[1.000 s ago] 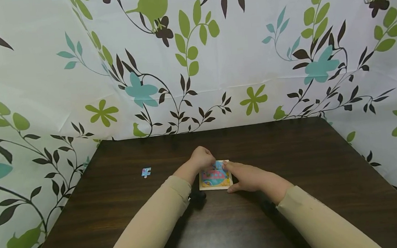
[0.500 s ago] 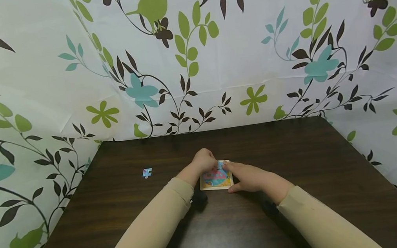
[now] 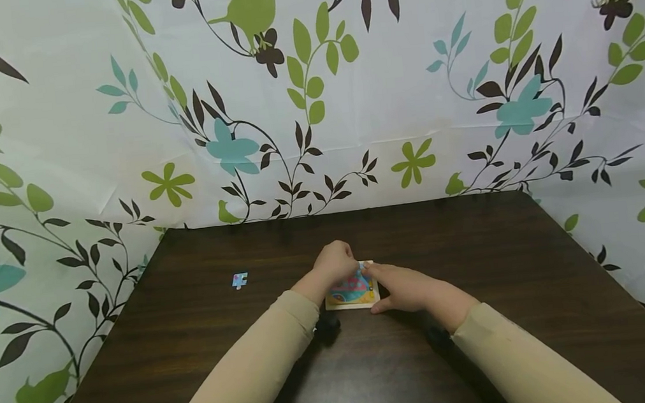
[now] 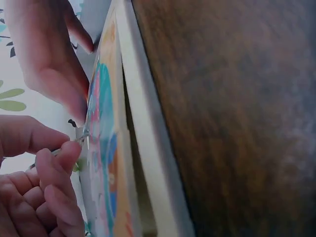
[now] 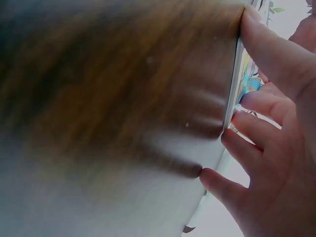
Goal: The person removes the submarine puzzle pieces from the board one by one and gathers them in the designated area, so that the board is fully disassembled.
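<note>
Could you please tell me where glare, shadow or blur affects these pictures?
Head view: pale glare on the table near the bottom edge; left wrist view: tabletop blurred, the puzzle frame somewhat clearer; right wrist view: table heavily smeared, dark streaks, shadow or reflection, beside the right hand.

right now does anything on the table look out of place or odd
One puzzle piece lies alone on the table, to the left of the framed puzzle and apart from it, so it looks stray. I see no spill or damage.
</note>
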Available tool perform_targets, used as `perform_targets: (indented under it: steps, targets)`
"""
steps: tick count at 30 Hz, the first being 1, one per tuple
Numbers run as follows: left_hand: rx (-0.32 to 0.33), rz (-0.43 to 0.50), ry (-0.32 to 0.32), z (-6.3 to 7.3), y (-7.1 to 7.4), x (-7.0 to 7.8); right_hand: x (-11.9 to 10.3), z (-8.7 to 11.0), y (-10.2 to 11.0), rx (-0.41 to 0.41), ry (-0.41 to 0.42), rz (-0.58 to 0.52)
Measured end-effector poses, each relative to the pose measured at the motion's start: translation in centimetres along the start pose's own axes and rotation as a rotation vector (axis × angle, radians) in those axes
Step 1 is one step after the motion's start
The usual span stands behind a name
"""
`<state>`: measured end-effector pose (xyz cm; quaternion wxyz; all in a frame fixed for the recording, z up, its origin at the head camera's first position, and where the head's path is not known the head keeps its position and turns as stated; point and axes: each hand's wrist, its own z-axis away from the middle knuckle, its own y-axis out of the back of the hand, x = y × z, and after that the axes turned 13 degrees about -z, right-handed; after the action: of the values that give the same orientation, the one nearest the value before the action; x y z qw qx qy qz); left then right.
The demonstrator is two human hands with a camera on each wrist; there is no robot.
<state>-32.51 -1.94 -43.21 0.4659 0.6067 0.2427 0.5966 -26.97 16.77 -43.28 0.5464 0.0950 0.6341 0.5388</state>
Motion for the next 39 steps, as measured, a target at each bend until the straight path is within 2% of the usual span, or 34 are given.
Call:
perform_targets:
  steps: [2, 8, 12, 17, 25, 32, 34, 35, 39]
  targets:
    - [-0.002, 0.057, 0.005, 0.0, -0.1, -0.2, 0.0, 0.1, 0.0, 0.001, 0.013, -0.006]
    - [-0.065, 0.303, 0.075, 0.0, 0.1, -0.8, -0.2, 0.2, 0.2, 0.004, 0.013, 0.002]
    - [-0.096, 0.332, 0.071, 0.1, 0.3, -0.9, -0.2, 0.2, 0.1, 0.008, -0.004, 0.015]
    - [-0.105, 0.355, 0.084, 0.0, 0.3, -1.0, -0.1, 0.1, 0.0, 0.019, -0.013, -0.003]
    - [-0.13, 0.479, 0.133, -0.2, 0.2, -1.1, 0.0, 0.0, -0.1, 0.018, -0.015, -0.032]
    - [-0.15, 0.538, 0.158, -0.2, 0.2, -1.3, 0.0, 0.1, -0.1, 0.007, 0.008, -0.033]
    - [-0.146, 0.519, 0.154, -0.2, 0.3, -1.3, 0.0, 0.0, -0.1, 0.009, 0.017, -0.028]
    - [-0.138, 0.477, 0.142, -0.2, 0.3, -1.3, 0.0, 0.0, -0.1, 0.012, 0.02, -0.028]
    - [-0.058, 0.151, 0.077, -0.2, 0.5, -1.2, 0.0, 0.0, -0.1, 0.016, 0.024, -0.027]
